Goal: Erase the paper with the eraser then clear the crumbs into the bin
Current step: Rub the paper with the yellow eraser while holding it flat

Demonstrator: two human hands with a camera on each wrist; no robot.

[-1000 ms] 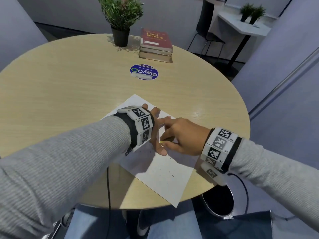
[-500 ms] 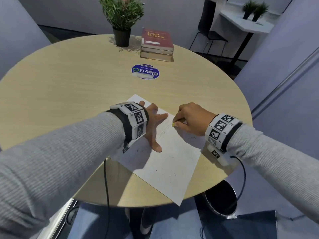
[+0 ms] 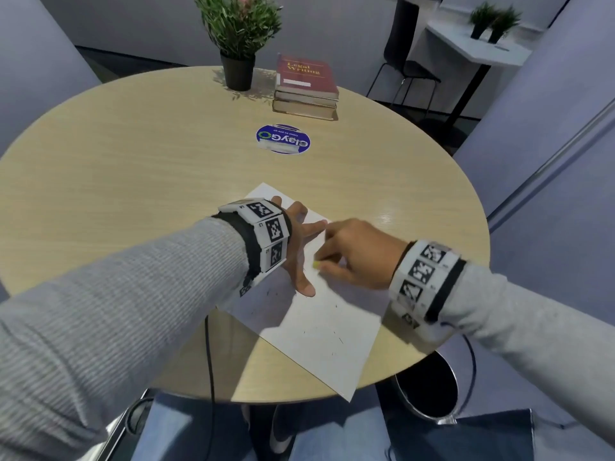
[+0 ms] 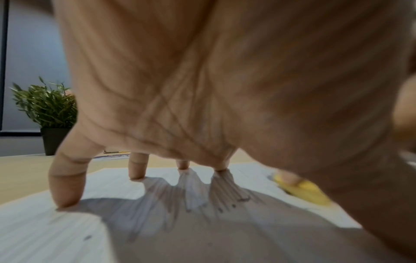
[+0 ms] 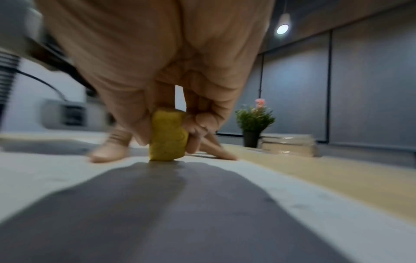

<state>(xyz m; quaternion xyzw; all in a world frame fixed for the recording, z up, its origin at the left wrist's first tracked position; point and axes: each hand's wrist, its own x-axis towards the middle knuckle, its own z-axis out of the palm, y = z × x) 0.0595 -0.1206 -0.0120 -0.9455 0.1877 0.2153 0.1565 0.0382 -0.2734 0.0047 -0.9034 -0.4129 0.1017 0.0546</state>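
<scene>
A white sheet of paper (image 3: 319, 331) lies at the near edge of the round wooden table (image 3: 133, 181), one corner hanging over the rim. My left hand (image 3: 301, 247) presses it flat with spread straight fingers (image 4: 67, 185). My right hand (image 3: 352, 251) pinches a small yellow eraser (image 5: 167, 137) between thumb and fingers, its lower end on the paper close to my left thumb. The eraser (image 3: 315, 265) shows as a yellow tip in the head view and as a yellow blur (image 4: 303, 190) in the left wrist view. Dark crumbs and pencil marks (image 3: 332, 341) dot the near part of the sheet.
A black round bin (image 3: 429, 387) stands on the floor below the table's near right edge. At the far side are a potted plant (image 3: 238, 38), a stack of books (image 3: 306, 84) and a blue round sticker (image 3: 283, 139). A cable (image 3: 209, 354) hangs over the near edge.
My right hand with the eraser slid away to the far right, then came back toward my left thumb. The left hand stayed pressed on the paper.
</scene>
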